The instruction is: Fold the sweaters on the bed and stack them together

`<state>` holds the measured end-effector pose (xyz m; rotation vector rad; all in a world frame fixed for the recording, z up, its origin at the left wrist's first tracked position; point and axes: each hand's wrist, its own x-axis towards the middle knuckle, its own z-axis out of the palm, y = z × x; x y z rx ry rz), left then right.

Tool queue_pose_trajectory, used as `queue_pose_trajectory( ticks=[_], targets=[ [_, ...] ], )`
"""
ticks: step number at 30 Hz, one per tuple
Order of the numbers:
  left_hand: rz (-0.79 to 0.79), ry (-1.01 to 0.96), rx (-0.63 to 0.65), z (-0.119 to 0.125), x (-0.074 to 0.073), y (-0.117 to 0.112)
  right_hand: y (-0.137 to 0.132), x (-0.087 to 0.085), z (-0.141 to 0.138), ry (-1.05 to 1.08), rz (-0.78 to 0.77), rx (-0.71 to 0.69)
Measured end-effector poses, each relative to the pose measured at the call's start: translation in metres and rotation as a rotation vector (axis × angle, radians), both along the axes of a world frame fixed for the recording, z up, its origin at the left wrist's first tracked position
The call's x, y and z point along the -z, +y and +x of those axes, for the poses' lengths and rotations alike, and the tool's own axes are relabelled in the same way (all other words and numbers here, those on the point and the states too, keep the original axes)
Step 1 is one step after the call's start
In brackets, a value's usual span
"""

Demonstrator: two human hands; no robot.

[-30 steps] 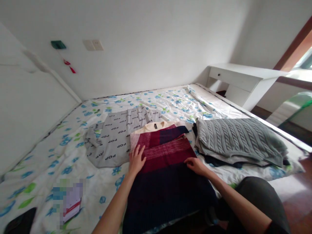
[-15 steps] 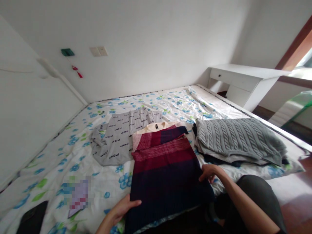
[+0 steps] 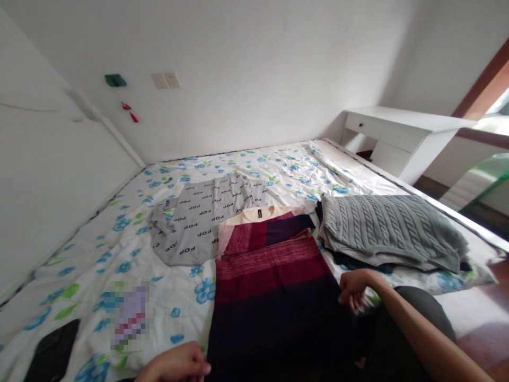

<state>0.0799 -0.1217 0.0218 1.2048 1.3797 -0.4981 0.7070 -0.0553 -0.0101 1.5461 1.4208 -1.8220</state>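
Note:
A striped knit sweater (image 3: 274,276), cream at the neck and then pink, red and dark navy, lies on the bed with its sleeves folded across the chest. My left hand (image 3: 178,363) is closed at the sweater's lower left edge, its fingers curled at the fabric. On the opposite side, my right hand (image 3: 356,289) pinches the right edge. The hem, close to my body, is dark and hard to make out. Partly beneath the sweater's upper left lies a grey shirt (image 3: 199,223) printed with "POP".
Folded clothes topped by a grey cable-knit sweater (image 3: 389,228) form a pile to the right. A black phone (image 3: 53,350) and a blurred purple item (image 3: 131,313) lie at left on the floral sheet (image 3: 167,297). A white desk (image 3: 397,132) stands beyond the bed.
Both hands have come closer to my body and slightly apart, pulling the lower part of the striped sweater toward me. The left hand's fingers have curled in. The view has shifted slightly.

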Motion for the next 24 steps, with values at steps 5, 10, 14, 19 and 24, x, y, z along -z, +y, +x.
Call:
queue_pose_trajectory(
  ticks=[5,10,14,19,24],
  targets=[
    [0.581,-0.029,-0.234,0.012,-0.021,0.103,0.052,-0.002,-0.022,-0.213,0.757,0.108],
    [1.081,0.28,-0.295,0.04,-0.013,0.194,0.064,0.018,-0.058,-0.205,1.164,0.291],
    [1.201,0.27,-0.073,0.049,0.007,0.228,0.057,0.036,-0.07,-0.11,1.239,0.213],
    [1.256,0.291,-0.054,0.043,0.032,0.237,0.06,0.049,-0.067,-0.06,1.214,0.177],
    [1.26,0.229,-0.502,0.03,0.053,0.234,0.063,0.055,-0.065,-0.027,1.218,0.213]
  ],
)
